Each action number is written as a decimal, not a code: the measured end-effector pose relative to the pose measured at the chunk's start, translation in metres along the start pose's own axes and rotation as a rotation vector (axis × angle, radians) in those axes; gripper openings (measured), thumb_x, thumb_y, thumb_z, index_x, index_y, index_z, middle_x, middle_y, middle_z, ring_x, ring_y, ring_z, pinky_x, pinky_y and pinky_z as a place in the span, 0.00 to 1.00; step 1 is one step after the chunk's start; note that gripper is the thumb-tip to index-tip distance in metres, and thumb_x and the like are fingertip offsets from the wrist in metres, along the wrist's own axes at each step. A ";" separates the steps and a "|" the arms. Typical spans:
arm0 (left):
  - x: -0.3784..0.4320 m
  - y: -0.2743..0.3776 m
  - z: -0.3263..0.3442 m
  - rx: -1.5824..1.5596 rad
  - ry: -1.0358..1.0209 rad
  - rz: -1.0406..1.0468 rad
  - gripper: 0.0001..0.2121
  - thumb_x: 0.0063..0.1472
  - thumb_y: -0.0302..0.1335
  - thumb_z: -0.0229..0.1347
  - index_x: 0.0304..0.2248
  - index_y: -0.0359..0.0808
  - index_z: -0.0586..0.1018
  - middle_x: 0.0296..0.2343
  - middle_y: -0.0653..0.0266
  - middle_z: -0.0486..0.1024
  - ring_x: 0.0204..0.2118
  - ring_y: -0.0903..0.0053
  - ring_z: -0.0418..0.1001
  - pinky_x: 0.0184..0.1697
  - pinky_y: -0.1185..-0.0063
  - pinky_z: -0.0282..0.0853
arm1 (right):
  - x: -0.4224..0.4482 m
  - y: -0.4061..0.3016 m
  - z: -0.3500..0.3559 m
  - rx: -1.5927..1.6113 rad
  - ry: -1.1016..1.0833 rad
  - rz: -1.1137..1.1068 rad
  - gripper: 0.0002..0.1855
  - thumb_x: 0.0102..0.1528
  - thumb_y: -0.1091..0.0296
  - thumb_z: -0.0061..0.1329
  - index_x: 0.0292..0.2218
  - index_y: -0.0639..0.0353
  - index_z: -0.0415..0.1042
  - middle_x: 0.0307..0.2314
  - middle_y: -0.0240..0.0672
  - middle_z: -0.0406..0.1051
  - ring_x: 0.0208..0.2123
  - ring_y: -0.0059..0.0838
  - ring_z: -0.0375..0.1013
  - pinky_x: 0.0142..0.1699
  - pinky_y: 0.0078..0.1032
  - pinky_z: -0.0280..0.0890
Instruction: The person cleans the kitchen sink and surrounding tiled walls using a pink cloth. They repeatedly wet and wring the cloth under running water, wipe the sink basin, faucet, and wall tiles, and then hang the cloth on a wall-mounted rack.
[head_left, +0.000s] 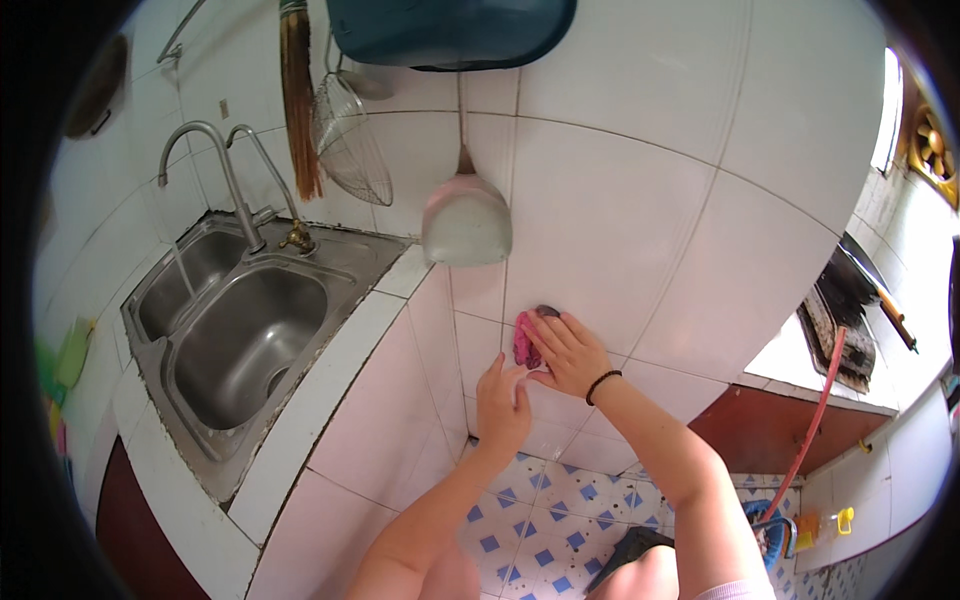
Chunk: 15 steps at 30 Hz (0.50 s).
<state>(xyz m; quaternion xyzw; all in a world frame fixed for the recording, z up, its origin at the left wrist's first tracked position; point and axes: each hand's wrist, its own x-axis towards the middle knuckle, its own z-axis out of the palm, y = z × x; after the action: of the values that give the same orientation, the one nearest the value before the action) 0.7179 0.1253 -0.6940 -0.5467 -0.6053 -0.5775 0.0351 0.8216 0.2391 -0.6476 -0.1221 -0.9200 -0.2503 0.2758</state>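
Note:
My right hand (571, 355), with a dark beaded bracelet at the wrist, presses a bunched pink cloth (526, 341) flat against the white tiled wall (592, 225). A small dark patch shows at the top of the cloth, above my fingers. Just to the left and slightly lower, my left hand (504, 405) is raised beside the wall with its fingers apart and nothing in it. A wide metal wok spatula (466, 221) hangs on the wall above both hands.
At the left is a stainless double sink (251, 349) with a curved faucet (202, 129). A wire strainer (351, 142), a brush (300, 105) and a dark teal basin (450, 30) hang above. At the right are a gas stove (840, 322), a red hose (814, 420) and a plastic bottle (821, 527).

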 end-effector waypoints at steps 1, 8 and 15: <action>-0.004 0.003 -0.010 -0.085 -0.014 -0.133 0.16 0.53 0.18 0.47 0.44 0.27 0.64 0.46 0.46 0.61 0.49 0.58 0.60 0.50 0.70 0.57 | -0.004 -0.004 0.004 0.015 0.001 0.028 0.23 0.50 0.62 0.38 0.47 0.57 0.63 0.48 0.32 0.59 0.49 0.26 0.57 0.57 0.31 0.47; 0.152 0.073 -0.044 0.171 0.622 0.258 0.20 0.55 0.27 0.49 0.46 0.29 0.60 0.43 0.52 0.62 0.46 0.61 0.59 0.49 0.68 0.52 | 0.023 0.025 -0.030 -0.320 0.188 0.008 0.21 0.46 0.67 0.40 0.44 0.55 0.66 0.50 0.29 0.57 0.49 0.26 0.57 0.56 0.34 0.49; 0.204 0.072 -0.059 0.448 0.600 0.079 0.15 0.51 0.34 0.51 0.34 0.31 0.70 0.31 0.56 0.71 0.38 0.61 0.66 0.43 0.68 0.57 | 0.171 0.090 -0.140 -0.375 0.828 0.340 0.20 0.47 0.70 0.39 0.44 0.62 0.65 0.48 0.40 0.59 0.51 0.39 0.55 0.56 0.36 0.48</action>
<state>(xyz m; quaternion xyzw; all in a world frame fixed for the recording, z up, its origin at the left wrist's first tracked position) 0.6524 0.1900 -0.4890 -0.3550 -0.6580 -0.5634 0.3516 0.7771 0.2560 -0.4134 -0.2086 -0.6390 -0.3909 0.6288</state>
